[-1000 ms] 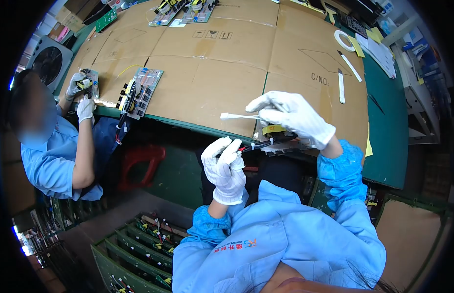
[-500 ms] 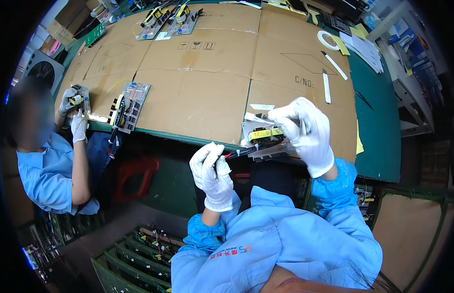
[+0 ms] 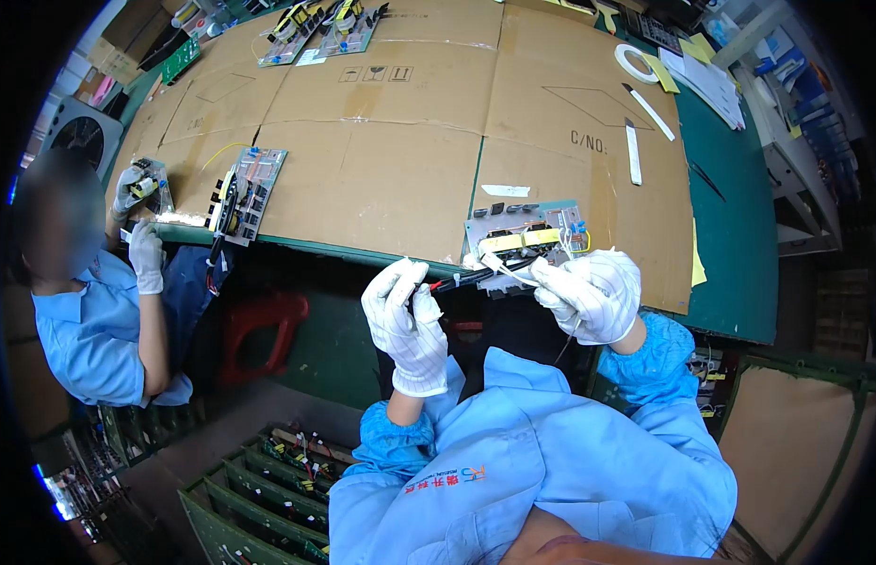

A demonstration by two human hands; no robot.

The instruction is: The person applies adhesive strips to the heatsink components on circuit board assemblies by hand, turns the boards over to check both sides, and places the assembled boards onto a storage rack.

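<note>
A circuit board (image 3: pixel 527 218) with a yellow-wrapped transformer (image 3: pixel 521 241) lies at the near edge of the cardboard. A bundle of black wires (image 3: pixel 476 278) runs left from it, with a bit of red near its end. My left hand (image 3: pixel 406 325), in a white glove, is closed on that end; the wire tips are hidden by the fingers. To the right, my gloved right hand (image 3: pixel 589 297) pinches a thin white strand (image 3: pixel 510 271) that lies across the bundle by the board. Whether the strand is a cable tie or a wire, I cannot tell.
A co-worker (image 3: pixel 94 292) on the left handles a small board (image 3: pixel 154 188). Another board (image 3: pixel 248 193) rests at the table edge between us. Further boards (image 3: pixel 348 28) lie at the back. Tape roll (image 3: pixel 636 64), white-handled blades (image 3: pixel 634 155) and tweezers (image 3: pixel 707 181) are on the right.
My right hand has come down and toward me, uncovering more of the board; the white strand now stretches from it across the wires. My left hand keeps its hold, nearly still.
</note>
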